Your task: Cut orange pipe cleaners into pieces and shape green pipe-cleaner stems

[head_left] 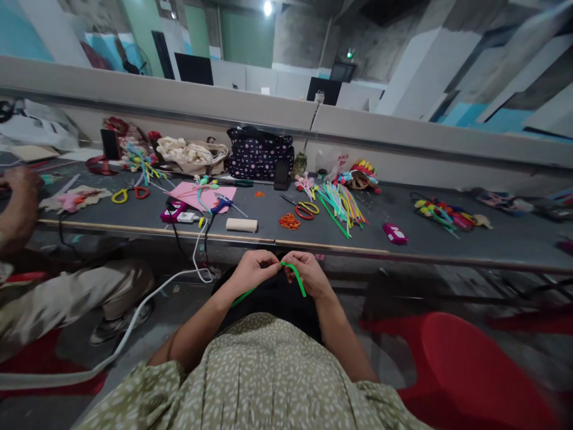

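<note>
Between my two hands, just in front of the table edge and above my lap, is a bright green pipe cleaner (299, 279). My left hand (254, 270) pinches it between thumb and fingertips, and one green length passes under that hand toward my left forearm. My right hand (310, 272) grips it close beside the left fingertips, and the other end curves down over its fingers. On the table beyond lie a bundle of coloured pipe cleaners (341, 206), red-and-yellow scissors (305, 209), a pile of orange pieces (290, 221) and a cream roll (242, 225).
A blue glue gun (220, 205) rests on pink paper (188, 192). A white cable (147, 292) hangs from the table at left. Another person's hand (20, 197) is at the far left. A red stool (474, 364) stands to my right. A dotted bag (259, 156) stands behind.
</note>
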A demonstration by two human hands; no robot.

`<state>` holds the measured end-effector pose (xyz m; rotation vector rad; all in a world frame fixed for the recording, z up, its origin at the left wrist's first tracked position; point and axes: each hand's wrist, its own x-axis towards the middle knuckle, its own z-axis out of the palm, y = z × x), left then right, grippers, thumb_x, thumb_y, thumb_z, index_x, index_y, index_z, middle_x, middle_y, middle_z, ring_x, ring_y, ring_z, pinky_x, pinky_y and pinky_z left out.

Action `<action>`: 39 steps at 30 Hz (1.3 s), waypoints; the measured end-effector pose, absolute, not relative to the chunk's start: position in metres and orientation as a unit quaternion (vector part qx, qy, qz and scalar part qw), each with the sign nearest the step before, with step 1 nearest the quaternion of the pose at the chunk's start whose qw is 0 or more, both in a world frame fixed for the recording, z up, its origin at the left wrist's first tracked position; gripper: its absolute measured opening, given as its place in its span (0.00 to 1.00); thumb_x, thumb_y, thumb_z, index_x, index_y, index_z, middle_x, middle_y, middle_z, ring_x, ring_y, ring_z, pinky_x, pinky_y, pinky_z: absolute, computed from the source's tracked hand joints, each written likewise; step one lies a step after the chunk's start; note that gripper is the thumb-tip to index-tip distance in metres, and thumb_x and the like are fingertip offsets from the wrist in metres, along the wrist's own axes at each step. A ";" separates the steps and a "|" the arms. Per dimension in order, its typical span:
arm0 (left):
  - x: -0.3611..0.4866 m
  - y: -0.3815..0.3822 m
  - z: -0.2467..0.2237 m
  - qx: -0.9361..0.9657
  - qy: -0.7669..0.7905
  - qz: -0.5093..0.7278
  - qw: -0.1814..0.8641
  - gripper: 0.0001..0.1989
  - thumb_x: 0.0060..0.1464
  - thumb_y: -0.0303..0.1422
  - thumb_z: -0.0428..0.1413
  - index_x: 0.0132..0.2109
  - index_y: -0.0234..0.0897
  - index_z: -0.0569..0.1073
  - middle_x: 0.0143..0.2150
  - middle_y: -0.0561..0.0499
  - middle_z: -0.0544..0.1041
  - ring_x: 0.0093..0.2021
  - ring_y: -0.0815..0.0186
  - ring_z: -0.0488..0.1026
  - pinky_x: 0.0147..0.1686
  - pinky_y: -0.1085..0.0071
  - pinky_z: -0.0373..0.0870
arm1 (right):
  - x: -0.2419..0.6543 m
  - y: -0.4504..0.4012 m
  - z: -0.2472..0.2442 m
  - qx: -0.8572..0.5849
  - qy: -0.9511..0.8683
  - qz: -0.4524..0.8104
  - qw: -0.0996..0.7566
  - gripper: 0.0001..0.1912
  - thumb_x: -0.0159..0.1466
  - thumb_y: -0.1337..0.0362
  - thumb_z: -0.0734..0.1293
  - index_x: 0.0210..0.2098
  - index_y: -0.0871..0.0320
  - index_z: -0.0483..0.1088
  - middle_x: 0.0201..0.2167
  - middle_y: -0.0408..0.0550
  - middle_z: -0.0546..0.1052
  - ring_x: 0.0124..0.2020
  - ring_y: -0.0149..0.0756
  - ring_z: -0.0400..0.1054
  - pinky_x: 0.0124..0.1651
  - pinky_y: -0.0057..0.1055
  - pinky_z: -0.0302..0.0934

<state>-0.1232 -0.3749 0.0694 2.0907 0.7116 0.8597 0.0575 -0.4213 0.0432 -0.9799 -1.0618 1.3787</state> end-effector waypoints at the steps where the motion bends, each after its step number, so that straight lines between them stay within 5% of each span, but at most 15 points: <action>1: -0.123 -0.375 0.070 0.813 0.281 0.336 0.384 0.08 0.54 0.32 0.55 0.30 0.33 0.77 0.26 0.52 0.75 0.28 0.70 0.69 0.30 0.75 0.62 | 0.058 -0.422 0.043 -0.412 -0.447 0.580 0.543 0.14 0.57 0.53 0.72 0.29 0.59 0.74 0.19 0.40 0.71 0.17 0.25 0.61 0.20 0.23 0.60; 9: -0.122 -0.378 0.077 0.784 0.294 0.337 0.431 0.09 0.52 0.32 0.56 0.27 0.32 0.76 0.23 0.53 0.74 0.26 0.71 0.68 0.28 0.75 0.61 | 0.058 -0.427 0.050 -0.422 -0.455 0.566 0.543 0.12 0.54 0.55 0.73 0.29 0.59 0.76 0.20 0.40 0.71 0.19 0.25 0.61 0.22 0.22 0.58; 32: -0.110 -0.378 0.062 0.451 0.268 0.277 0.805 0.09 0.41 0.34 0.63 0.26 0.33 0.73 0.23 0.52 0.72 0.20 0.73 0.66 0.25 0.74 0.67 | 0.049 -0.437 0.061 -0.476 -0.580 0.358 0.555 0.12 0.60 0.54 0.68 0.31 0.56 0.74 0.27 0.44 0.73 0.26 0.31 0.64 0.29 0.27 0.61; 39: -0.107 -0.375 0.049 0.440 0.244 0.239 0.831 0.13 0.45 0.40 0.63 0.29 0.34 0.74 0.21 0.52 0.69 0.21 0.71 0.66 0.25 0.73 0.66 | 0.049 -0.436 0.054 -0.489 -0.558 0.360 0.566 0.11 0.60 0.54 0.67 0.32 0.56 0.72 0.26 0.43 0.73 0.25 0.31 0.65 0.29 0.27 0.61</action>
